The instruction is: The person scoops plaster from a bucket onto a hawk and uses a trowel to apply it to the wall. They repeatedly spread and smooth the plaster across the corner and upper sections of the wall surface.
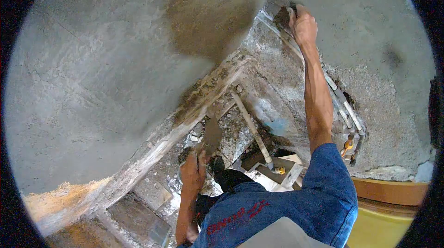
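Note:
My right hand [304, 27] is raised to the upper wall, close to the corner where two plastered walls meet. Its fingers are closed around a plastering trowel [279, 1], whose flat grey blade lies against the wall beside the pipes. Part of the tool's grip is hidden by the fingers. Lower down, my left hand [193, 173] is wrapped round the handle of a pointing trowel [212, 135]. That trowel's blade points up and is coated grey-brown. It is held in front of the rubble-strewn floor, apart from the wall.
Pale pipes [342, 97] run down the right wall to a yellow-handled valve [348, 145]. A slanting pipe [252, 127] stands in the corner above debris. A rough ledge [185, 123] edges the left wall, which has a damp brown patch [210, 12]. A yellow container [379, 227] is at lower right.

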{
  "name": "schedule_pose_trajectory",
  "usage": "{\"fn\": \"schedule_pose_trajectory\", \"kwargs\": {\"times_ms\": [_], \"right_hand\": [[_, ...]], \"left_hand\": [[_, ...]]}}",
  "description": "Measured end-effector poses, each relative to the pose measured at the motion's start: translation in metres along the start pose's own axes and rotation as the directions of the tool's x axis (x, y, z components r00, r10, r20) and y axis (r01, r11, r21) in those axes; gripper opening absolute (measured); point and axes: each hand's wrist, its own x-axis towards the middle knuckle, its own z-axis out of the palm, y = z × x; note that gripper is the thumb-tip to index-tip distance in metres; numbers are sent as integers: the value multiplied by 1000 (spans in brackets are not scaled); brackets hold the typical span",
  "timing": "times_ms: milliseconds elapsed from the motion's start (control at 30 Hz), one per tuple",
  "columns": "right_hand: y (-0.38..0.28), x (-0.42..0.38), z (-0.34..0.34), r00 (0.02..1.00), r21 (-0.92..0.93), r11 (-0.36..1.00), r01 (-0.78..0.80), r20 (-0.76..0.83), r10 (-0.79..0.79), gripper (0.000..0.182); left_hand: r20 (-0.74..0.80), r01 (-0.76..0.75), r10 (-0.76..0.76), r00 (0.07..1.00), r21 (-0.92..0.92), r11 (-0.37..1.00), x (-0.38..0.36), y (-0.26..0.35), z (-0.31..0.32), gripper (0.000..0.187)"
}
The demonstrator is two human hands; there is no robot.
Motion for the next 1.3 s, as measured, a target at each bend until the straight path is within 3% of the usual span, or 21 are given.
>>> {"fn": "schedule_pose_trajectory", "kwargs": {"times_ms": [133, 167, 267, 300, 433, 500, 600, 667, 700, 800, 900, 967, 1100, 1233, 1300], "right_hand": [[5, 1, -14, 976, -34, 998, 57, -209, -63, 26], [2, -3, -24, 949, 44, 989, 142, -290, -123, 24], [-3, -27, -42, 928, 189, 969, 157, -364, -79, 21], [-5, -40, -44, 955, 164, 985, 55, -297, -4, 22], [8, -71, -5, 962, 166, 982, 88, -268, -41, 25], [1, -77, 7, 988, 248, 967, -60, -127, 93, 28], [-9, -80, 8, 978, 336, 930, -149, -86, 188, 30], [-14, -83, 16, 973, 336, 930, -150, -115, 198, 30], [-19, -85, 19, 966, 319, 931, -176, -126, 225, 29], [-32, -82, 32, 952, 337, 923, -188, -169, 255, 24], [-46, -77, 40, 955, 294, 948, -118, -227, 189, 17], [-51, -71, 42, 952, 292, 947, -133, -227, 204, 18], [-54, -60, 47, 951, 236, 950, -207, -178, 251, 22], [-56, -49, 53, 951, 252, 957, -143, -233, 204, 23], [-64, -46, 52, 950, 221, 950, -218, -175, 259, 23]], "left_hand": [[-13, -53, 53, 998, 14, 998, -8, -13, 6, 27], [-13, -53, 53, 999, 15, 998, -9, -9, 4, 27], [-17, 15, -15, 1000, -8, 1000, -7, -1, 2, 28], [13, 38, -38, 999, 7, 999, -9, -6, 3, 30], [60, 17, -18, 998, 14, 1000, -10, -8, 2, 31], [53, 3, -5, 999, 39, 999, -9, -12, 3, 31], [51, -2, -1, 999, 73, 997, -7, 1, -1, 31], [54, 79, -84, 995, 89, 993, -4, 8, -3, 30], [52, 66, -66, 996, 17, 998, -1, 10, -2, 30], [79, 57, -61, 995, 46, 997, 0, 18, -4, 30], [68, 44, -46, 997, 23, 999, -1, 21, -6, 30], [21, -18, 18, 1000, 27, 999, -1, 21, -4, 30], [12, 34, -34, 999, 55, 998, -3, 21, -3, 30], [17, 30, -32, 999, 85, 996, -5, 14, 0, 31], [21, 23, -25, 999, 103, 994, -4, 15, -1, 31]]}}
